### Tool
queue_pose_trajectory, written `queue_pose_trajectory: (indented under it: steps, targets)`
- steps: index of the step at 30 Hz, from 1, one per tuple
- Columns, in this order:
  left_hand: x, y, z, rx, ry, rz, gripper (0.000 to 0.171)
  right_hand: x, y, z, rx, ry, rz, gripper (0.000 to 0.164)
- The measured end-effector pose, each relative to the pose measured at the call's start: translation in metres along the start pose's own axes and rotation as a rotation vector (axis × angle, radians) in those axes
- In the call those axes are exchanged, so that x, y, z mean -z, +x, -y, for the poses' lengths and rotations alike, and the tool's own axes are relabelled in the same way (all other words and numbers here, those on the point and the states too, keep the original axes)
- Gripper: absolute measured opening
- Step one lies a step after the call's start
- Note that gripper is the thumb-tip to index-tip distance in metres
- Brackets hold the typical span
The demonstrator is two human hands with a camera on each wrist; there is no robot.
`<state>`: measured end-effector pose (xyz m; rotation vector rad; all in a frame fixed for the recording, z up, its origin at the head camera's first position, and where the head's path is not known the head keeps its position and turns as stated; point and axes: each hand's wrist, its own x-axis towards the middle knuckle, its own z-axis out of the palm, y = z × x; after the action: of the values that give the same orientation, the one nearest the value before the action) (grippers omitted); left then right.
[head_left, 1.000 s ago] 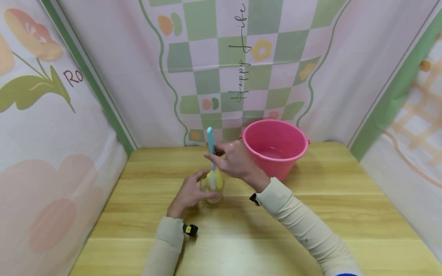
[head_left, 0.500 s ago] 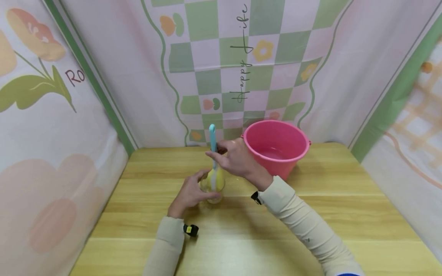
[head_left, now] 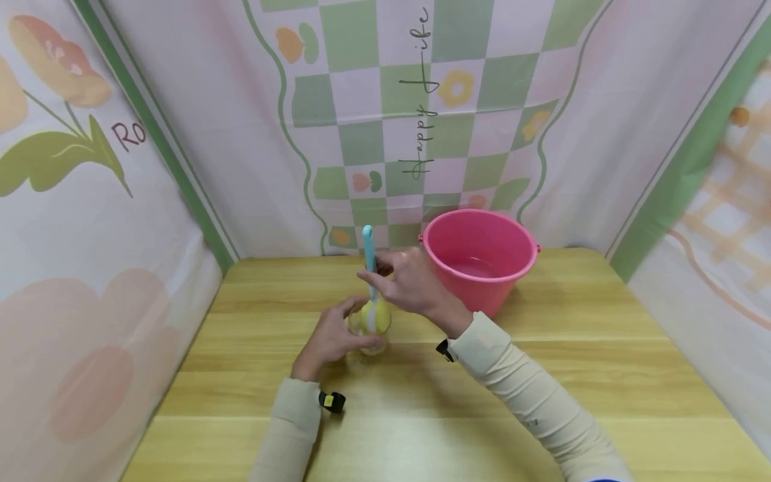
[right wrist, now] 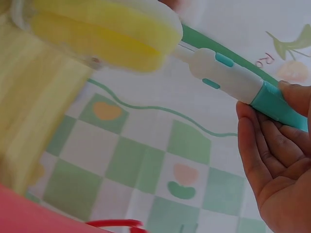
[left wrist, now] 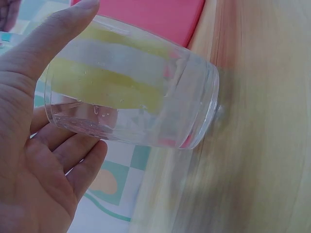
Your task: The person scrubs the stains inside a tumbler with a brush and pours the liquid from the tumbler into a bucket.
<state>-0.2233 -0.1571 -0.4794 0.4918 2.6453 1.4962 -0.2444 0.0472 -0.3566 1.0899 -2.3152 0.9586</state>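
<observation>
A clear drinking glass point(left wrist: 184, 97) stands on the wooden table, its base towards the right in the left wrist view. My left hand point(head_left: 331, 338) holds it, thumb on the near side and fingers round the far side. Inside the glass sits the yellow and white sponge head of a bottle brush point(head_left: 376, 317). With my right hand point(head_left: 412, 281) I pinch the brush's turquoise handle point(right wrist: 277, 104) between thumb and fingers, above the glass. The handle points up, nearly upright. Water drops cling to the glass wall.
A pink bucket point(head_left: 482, 294) stands at the back of the table point(head_left: 542, 381), just right of my right hand. Behind it hangs a checked green and white cloth point(head_left: 409, 100), and printed cloth covers both sides.
The brush rose slightly in the glass half a second ago and is now a little lower again, my right hand moving with it. The left hand stays on the glass.
</observation>
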Motion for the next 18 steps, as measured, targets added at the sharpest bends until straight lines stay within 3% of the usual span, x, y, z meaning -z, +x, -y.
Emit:
queue_pose_trajectory:
  steps: [9, 18]
  targets:
    - [0.000, 0.000, 0.003, 0.000, -0.014, 0.005, 0.087, -0.012, -0.005, -0.003, -0.006, 0.043, 0.012, 0.017]
    - [0.001, 0.001, 0.001, -0.008, -0.019, 0.002, 0.089, 0.015, 0.010, 0.010, 0.032, 0.004, -0.052, 0.019]
